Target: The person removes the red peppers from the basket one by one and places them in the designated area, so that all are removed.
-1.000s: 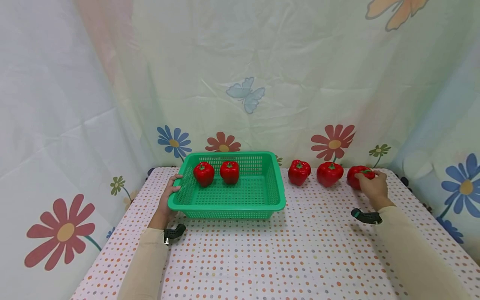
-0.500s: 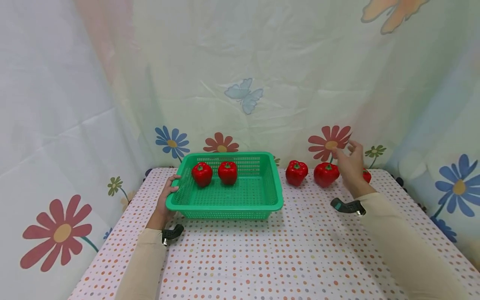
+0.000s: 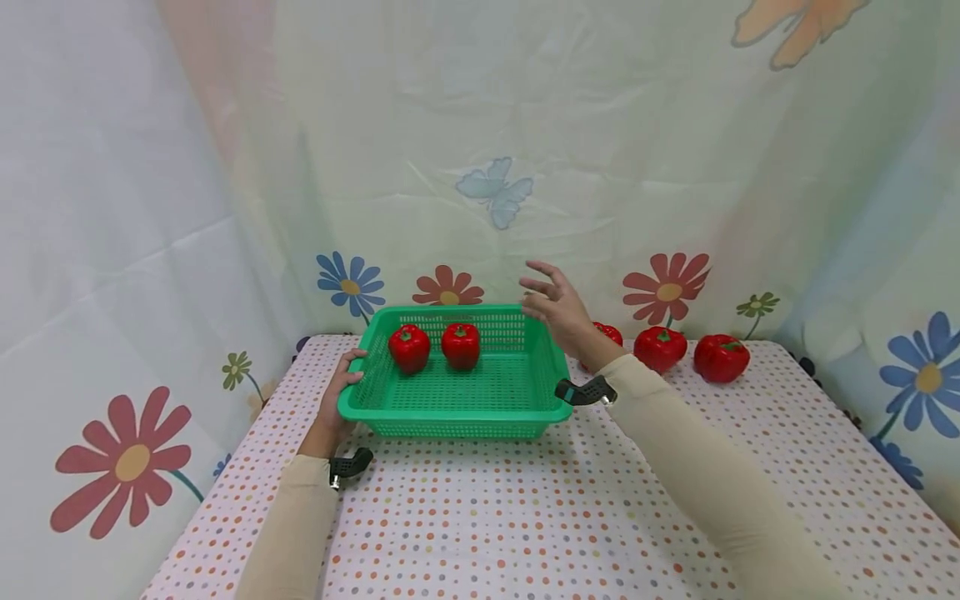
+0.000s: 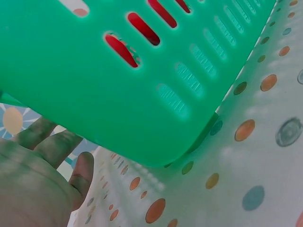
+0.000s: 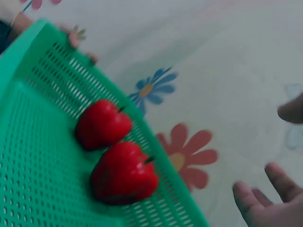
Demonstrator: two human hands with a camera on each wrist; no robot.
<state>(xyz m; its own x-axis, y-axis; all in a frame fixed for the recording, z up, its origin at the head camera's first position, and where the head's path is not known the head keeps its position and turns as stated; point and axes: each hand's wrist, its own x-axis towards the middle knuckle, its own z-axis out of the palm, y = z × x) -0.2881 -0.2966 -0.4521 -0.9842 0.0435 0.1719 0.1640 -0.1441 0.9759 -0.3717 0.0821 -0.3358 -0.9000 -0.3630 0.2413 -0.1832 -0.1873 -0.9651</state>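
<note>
A green plastic basket (image 3: 453, 415) stands on the table with two red bell peppers, a left one (image 3: 409, 350) and a right one (image 3: 461, 347), side by side toward its back. My left hand (image 3: 339, 398) rests at the basket's left side, fingers touching its rim; the left wrist view shows those fingers fairly straight. Above the basket's back right corner, my right hand (image 3: 564, 315) is raised with spread, bent fingers and nothing in it. Right of the basket are three more red bell peppers in a row: a near one (image 3: 609, 333) partly hidden by my right hand, a middle one (image 3: 660, 348) and a far right one (image 3: 722, 358).
A white cloth with coloured dots (image 3: 465, 517) covers the table. Behind it hangs a pale curtain (image 3: 390, 167) printed with flowers and butterflies, reaching along both sides. Both wrists carry dark straps with small cameras.
My right hand has let go of the far right bell pepper and swept left, over the other peppers, to above the basket. The left hand and the basket have stayed in place.
</note>
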